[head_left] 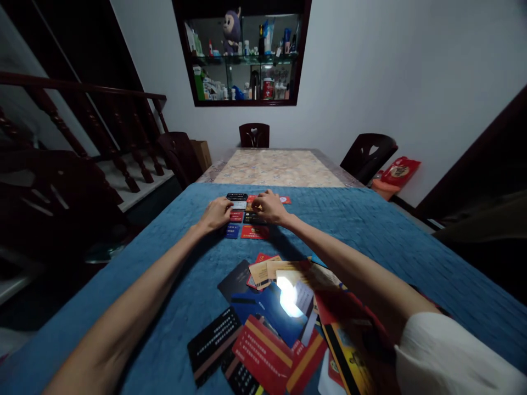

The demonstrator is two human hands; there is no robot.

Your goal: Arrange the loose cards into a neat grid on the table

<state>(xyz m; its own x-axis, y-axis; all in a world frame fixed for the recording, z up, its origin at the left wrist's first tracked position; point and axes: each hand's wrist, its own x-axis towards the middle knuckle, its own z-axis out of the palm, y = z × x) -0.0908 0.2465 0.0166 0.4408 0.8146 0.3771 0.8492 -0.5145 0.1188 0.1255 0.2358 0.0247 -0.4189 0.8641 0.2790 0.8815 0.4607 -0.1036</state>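
My left hand (217,213) has its fingers curled at the left edge of a white card (239,205) in the rows of cards on the cloth. To its right, my right hand (269,208) reaches in from above, fingertips pinched on a yellowish card (249,207). Around them lie a black card (236,196) at the back and a red card (236,216). Nearer me are a black card with gold marks (252,218), a blue card (232,231) and an orange-red card (254,232). My right hand partly covers the rows.
A loose heap of cards overlaps in front of me, including a blue card (263,310), a red striped card (263,354) and a black card (214,345). A blue cloth (164,263) covers the near table. Chairs (368,158) stand around the far end.
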